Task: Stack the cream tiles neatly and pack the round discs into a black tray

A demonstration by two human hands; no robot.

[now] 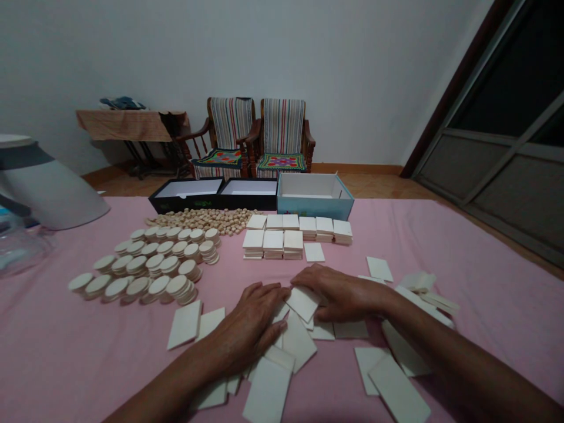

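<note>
My left hand lies palm down on a loose heap of pale rectangular tiles on the pink cloth, fingers together and curved over them. My right hand rests beside it, fingers bent over the same heap, with one tilted tile at its fingertips between the two hands. More loose rectangular tiles lie scattered around both forearms.
Neat stacks of square tiles stand behind my hands. Rows of stacked round discs and a pile of small wooden pieces lie to the left. Two black boxes and a blue box stand at the far edge. Two chairs are beyond.
</note>
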